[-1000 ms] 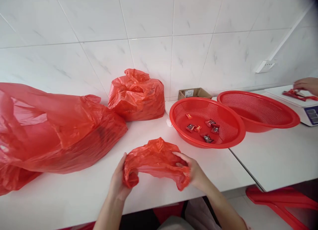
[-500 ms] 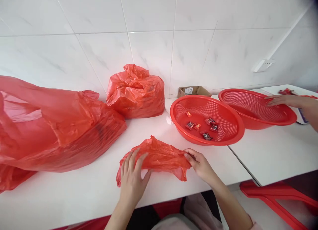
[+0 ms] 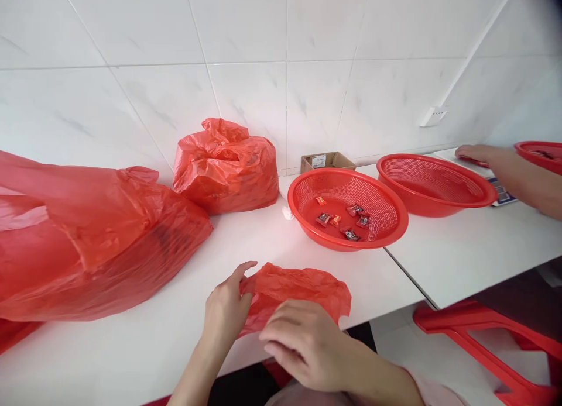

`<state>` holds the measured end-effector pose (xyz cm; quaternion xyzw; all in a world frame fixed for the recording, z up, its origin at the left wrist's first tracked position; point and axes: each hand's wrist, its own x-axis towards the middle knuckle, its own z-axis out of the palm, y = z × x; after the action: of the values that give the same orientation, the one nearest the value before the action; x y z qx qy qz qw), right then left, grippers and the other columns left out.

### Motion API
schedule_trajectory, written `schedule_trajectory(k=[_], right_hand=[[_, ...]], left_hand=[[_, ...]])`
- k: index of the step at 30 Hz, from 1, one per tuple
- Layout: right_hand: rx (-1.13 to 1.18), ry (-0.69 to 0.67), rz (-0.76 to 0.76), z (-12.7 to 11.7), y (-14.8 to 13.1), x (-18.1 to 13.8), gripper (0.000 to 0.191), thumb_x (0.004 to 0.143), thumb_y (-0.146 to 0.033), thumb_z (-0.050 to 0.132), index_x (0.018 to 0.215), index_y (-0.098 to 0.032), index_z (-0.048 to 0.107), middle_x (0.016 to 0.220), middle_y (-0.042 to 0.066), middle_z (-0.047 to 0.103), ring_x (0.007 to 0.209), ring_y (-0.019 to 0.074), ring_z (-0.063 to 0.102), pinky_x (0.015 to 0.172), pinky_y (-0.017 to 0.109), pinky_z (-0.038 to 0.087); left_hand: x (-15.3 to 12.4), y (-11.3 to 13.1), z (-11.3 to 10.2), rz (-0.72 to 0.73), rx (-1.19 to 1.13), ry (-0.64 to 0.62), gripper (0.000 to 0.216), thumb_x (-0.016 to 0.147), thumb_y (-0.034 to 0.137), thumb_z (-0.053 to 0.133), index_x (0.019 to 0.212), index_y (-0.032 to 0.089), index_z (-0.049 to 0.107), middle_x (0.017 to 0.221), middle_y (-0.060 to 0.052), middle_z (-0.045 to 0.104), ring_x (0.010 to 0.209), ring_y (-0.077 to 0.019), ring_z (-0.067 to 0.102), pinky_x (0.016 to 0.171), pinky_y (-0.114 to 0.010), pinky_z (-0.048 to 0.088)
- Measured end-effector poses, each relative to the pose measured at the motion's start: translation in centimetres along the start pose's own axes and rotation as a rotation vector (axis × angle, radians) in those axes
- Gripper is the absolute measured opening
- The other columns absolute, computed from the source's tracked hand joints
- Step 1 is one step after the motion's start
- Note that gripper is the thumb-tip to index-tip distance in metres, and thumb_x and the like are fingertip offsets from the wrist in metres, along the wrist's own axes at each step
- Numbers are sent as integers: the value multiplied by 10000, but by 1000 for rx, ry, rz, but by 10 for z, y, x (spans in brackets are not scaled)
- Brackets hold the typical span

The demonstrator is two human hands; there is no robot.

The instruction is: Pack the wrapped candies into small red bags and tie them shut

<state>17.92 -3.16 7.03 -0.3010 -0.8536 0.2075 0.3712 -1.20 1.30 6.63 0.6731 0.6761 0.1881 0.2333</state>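
Observation:
A crumpled red plastic bag (image 3: 302,280) lies on the white table in front of me. My left hand (image 3: 226,312) is closed on the bag's left edge, its index finger sticking out past the film. Over the bag's near edge hovers my right hand (image 3: 311,344), its fingers loosely bent and the thumb apart from them. I see nothing in that hand, and it hides part of the bag. Beyond the bag, a red perforated basket (image 3: 381,236) contains several small wrapped candies (image 3: 350,234).
Two filled red bags, one large (image 3: 109,248) and one smaller (image 3: 228,178), stand to the left. A second red basket (image 3: 439,204), a small cardboard box (image 3: 329,160) and a co-worker's hand (image 3: 478,154) are to the right. A red stool (image 3: 478,330) sits below the table.
My right hand has let go of the bag's right end and moved left and nearer. My left hand has turned and closed on the bag's edge. The co-worker's hand left the second basket.

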Motion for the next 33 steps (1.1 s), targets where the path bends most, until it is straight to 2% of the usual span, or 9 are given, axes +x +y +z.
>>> schedule_trajectory(k=[2,8,11,14,17,20,22,28,33], right_hand=[[-206,-150,-31,12,18,9,163,917,-179,504,943,-191,665,910,51,700,844,174,614,792,298,484],[-636,-438,446,-21,84,9,253,917,-195,490,1068,-145,687,1026,141,712,959,264,659,819,359,484],[-599,-509,455,-42,82,2,245,893,-292,548,1048,-198,714,958,106,735,894,268,678,781,356,485],[-506,-586,433,-51,68,-3,364,825,-324,614,1180,-281,686,893,64,745,863,268,681,769,348,479],[-416,-568,476,-56,59,-6,675,746,-280,661,1404,-320,513,954,66,741,856,270,685,734,328,481],[-293,-535,495,-60,57,-8,746,738,-313,691,1448,-309,459,1145,83,703,945,282,676,772,337,494],[-249,-464,446,-58,57,-8,584,817,-349,645,1388,-293,533,1217,80,671,1023,277,649,840,362,492],[-333,-254,249,-34,66,2,304,952,-204,463,1137,-241,701,1057,64,694,998,213,604,902,373,471],[-293,-405,543,-32,80,2,553,813,-267,667,1355,-218,571,1338,126,582,1232,308,527,1035,459,416]], left_hand=[[0,7,-7,50,-81,-35,555,762,118,428,1269,311,549,751,33,605,601,-143,519,619,-240,397],[-1,-11,-36,193,-272,-279,287,871,296,458,1104,269,624,945,-6,549,493,-80,387,486,-220,367],[8,-32,-44,253,21,-175,347,887,216,377,865,248,721,1027,-30,518,501,-68,435,534,-246,398],[21,-48,-42,196,316,60,416,873,170,377,1098,284,707,1159,-75,488,590,-117,540,564,-286,424],[28,-53,-29,146,341,131,521,826,145,434,1320,250,563,1352,-141,416,848,-226,624,654,-342,490],[27,-51,-11,127,10,5,602,781,141,487,1379,216,504,1437,-143,426,1111,-280,592,903,-412,492],[23,-45,1,77,-321,-113,655,788,169,515,1437,221,438,1400,-119,519,1196,-277,568,990,-408,458],[8,-21,8,-145,-1088,-363,687,804,342,667,1440,206,448,1281,-123,646,1082,-261,656,935,-361,504],[-1,-26,-9,-274,-1315,-558,515,717,294,757,1219,212,676,1100,-101,730,960,-244,710,874,-341,548]])
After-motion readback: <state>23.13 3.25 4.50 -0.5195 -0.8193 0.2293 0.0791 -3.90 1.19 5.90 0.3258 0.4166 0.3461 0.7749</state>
